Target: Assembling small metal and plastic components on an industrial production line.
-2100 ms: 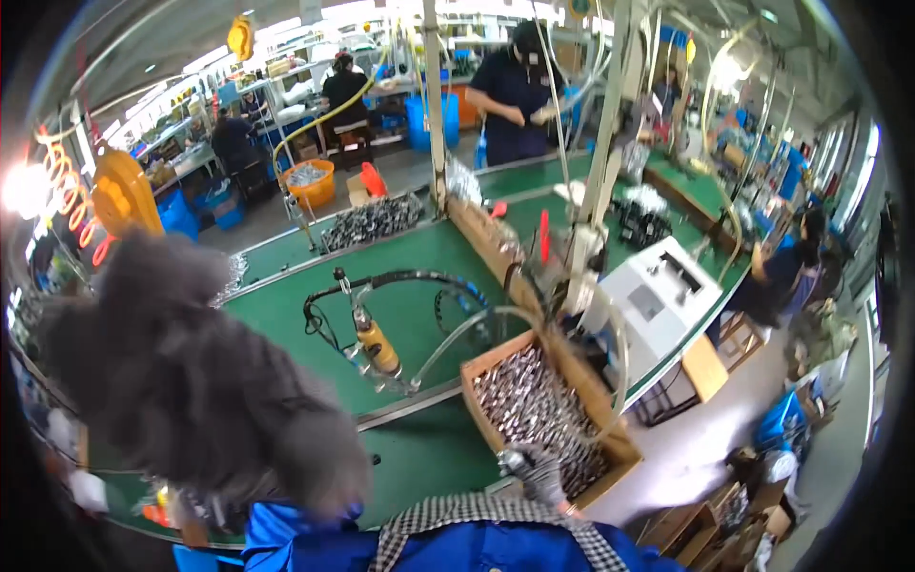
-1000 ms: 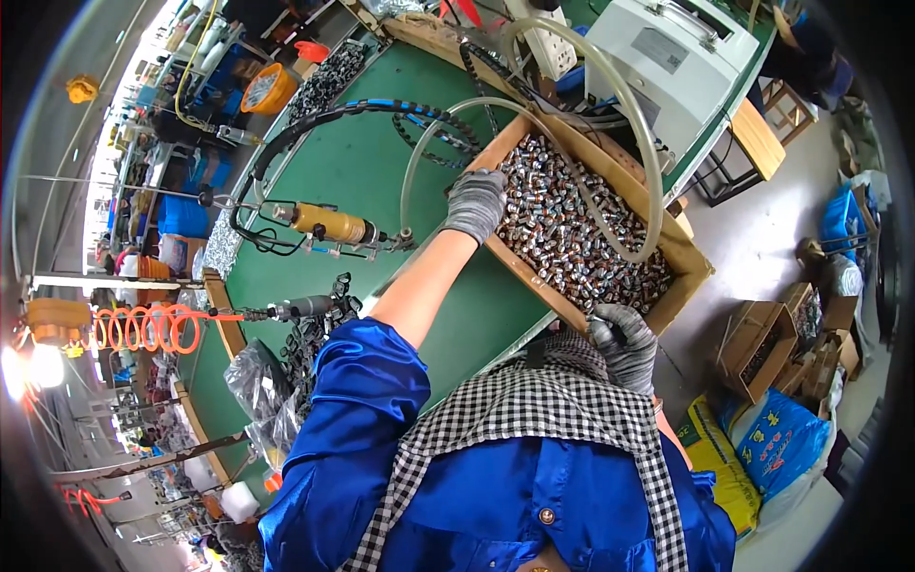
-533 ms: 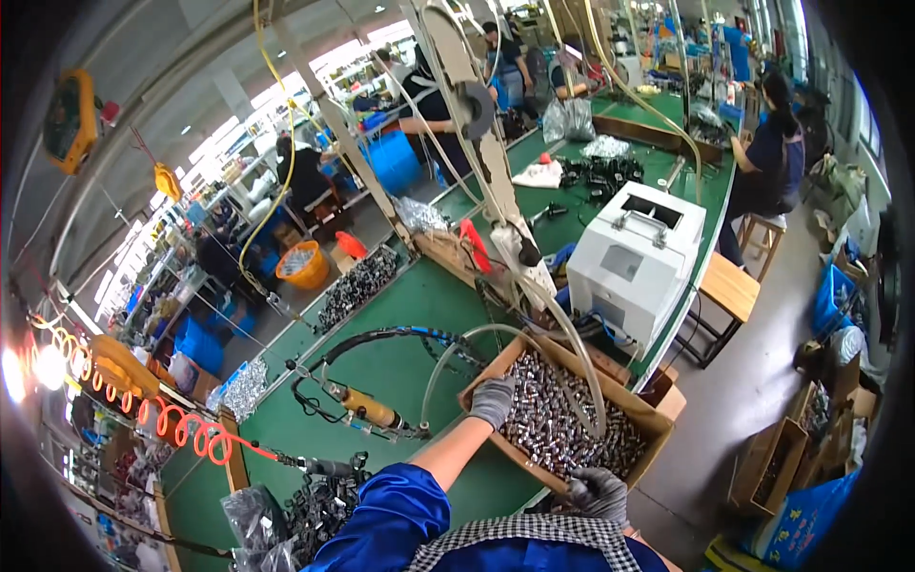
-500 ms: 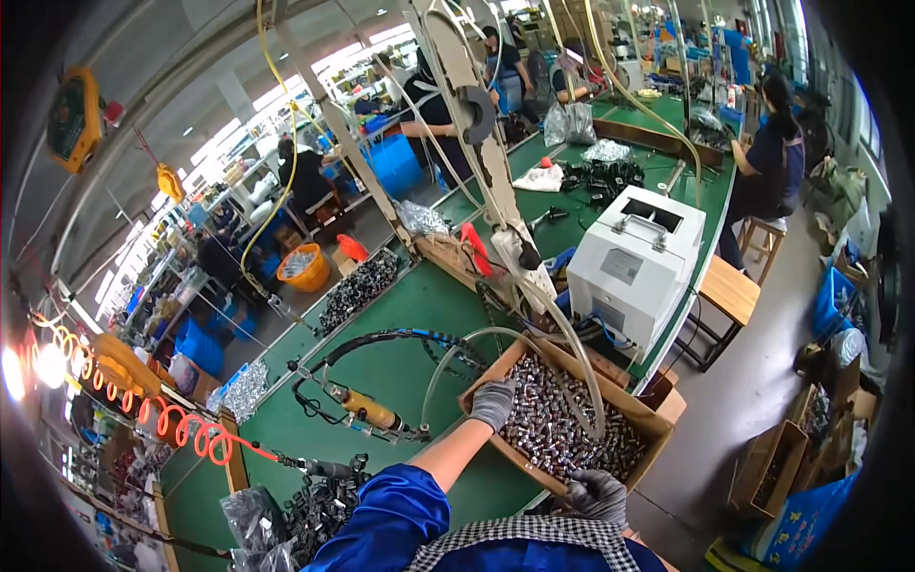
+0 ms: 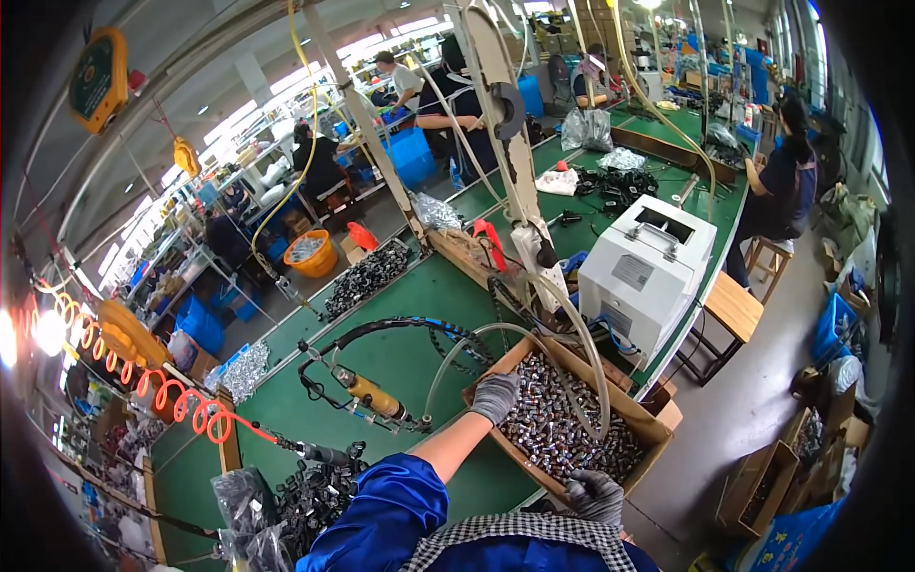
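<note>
An open cardboard box [image 5: 519,456] holds many small shiny metal cylindrical parts [image 5: 562,410]. It sits at the front right edge of the green bench, a clear hose arching over it. In a grey glove, my left hand [image 5: 497,397] closes over the box's left wall, fingertips inside by the parts. My right hand [image 5: 598,498], also gloved, is closed at the near wall, its thumb and fingers curled at the rim. The undersides of both hands are hidden, and I cannot see any part between the fingers.
A yellow-bodied air tool [image 5: 372,396] lies left of the box. Black plastic pieces [image 5: 315,500] are heaped by my left sleeve. A white machine [image 5: 648,276] stands beyond the box. An orange coiled hose [image 5: 205,417] crosses at left. Co-workers sit farther off, one at right [image 5: 786,181].
The whole view has shifted slightly, with the background moving right and down. Both hands keep their places at the box walls.
</note>
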Demonstrator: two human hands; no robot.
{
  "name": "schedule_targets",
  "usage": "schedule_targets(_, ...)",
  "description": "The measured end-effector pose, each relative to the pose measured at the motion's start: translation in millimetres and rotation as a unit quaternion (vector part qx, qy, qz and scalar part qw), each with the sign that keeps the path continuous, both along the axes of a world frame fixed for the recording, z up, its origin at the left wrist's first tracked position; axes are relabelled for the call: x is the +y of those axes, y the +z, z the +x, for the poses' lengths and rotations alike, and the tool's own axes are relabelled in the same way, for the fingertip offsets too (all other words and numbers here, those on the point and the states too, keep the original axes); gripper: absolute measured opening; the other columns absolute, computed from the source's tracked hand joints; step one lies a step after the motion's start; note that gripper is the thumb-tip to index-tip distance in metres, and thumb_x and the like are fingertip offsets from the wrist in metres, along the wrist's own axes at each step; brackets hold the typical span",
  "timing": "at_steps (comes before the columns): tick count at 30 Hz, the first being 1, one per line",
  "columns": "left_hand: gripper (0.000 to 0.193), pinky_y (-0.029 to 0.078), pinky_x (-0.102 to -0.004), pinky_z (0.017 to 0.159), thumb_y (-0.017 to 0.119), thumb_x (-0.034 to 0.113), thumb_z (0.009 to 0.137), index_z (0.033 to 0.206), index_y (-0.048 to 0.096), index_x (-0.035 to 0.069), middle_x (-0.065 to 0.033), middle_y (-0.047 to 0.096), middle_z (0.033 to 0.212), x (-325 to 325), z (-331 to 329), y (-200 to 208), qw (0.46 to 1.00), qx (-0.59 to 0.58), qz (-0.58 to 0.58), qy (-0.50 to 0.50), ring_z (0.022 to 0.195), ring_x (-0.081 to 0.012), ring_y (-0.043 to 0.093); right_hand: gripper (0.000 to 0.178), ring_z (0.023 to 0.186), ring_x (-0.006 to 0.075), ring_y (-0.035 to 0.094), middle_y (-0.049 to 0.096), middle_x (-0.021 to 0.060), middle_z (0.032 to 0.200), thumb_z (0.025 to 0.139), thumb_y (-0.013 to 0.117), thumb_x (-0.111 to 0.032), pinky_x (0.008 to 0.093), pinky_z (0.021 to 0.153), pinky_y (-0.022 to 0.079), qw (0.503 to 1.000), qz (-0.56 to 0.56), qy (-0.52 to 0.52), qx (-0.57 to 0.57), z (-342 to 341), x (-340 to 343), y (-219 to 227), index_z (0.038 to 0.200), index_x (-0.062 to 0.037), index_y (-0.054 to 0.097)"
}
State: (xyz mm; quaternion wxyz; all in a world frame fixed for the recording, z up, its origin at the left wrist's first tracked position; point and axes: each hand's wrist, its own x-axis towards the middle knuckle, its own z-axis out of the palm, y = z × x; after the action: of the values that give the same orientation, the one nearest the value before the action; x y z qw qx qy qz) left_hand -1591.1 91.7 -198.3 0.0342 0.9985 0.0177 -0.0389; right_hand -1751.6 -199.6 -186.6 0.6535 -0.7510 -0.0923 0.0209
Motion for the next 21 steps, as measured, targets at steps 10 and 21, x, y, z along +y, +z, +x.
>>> schedule_targets(10, 0.02, 0.053, -0.0397, 0.069, 0.067, 0.013, 0.082, 0.096, 0.056, 0.004, -0.0143, 0.063, 0.083, 17, -7, -51, 0.785, -0.105, -0.585, 0.174, 0.07, -0.0259, 0.062, 0.015, 0.068, 0.0137, 0.066, 0.068, 0.0097, 0.075, 0.082, 0.063, -0.001, 0.0268, 0.062, 0.053, 0.999, 0.015, 0.018, 0.023, -14, -5, 4, 0.097, 0.0006, 0.066)
schedule_targets(21, 0.022, 0.051, -0.0444, 0.072, 0.055, 0.017, 0.082, 0.1, 0.063, 0.008, -0.0207, 0.064, 0.092, 14, 13, 13, 0.966, -0.056, -0.234, 0.098, 0.083, -0.0361, 0.064, 0.017, 0.074, 0.0104, 0.06, 0.064, 0.0029, 0.082, 0.083, 0.062, 0.004, 0.0261, 0.068, 0.051, 0.998, 0.053, -0.008, -0.018, -6, 1, 4, 0.099, -0.0021, 0.065)
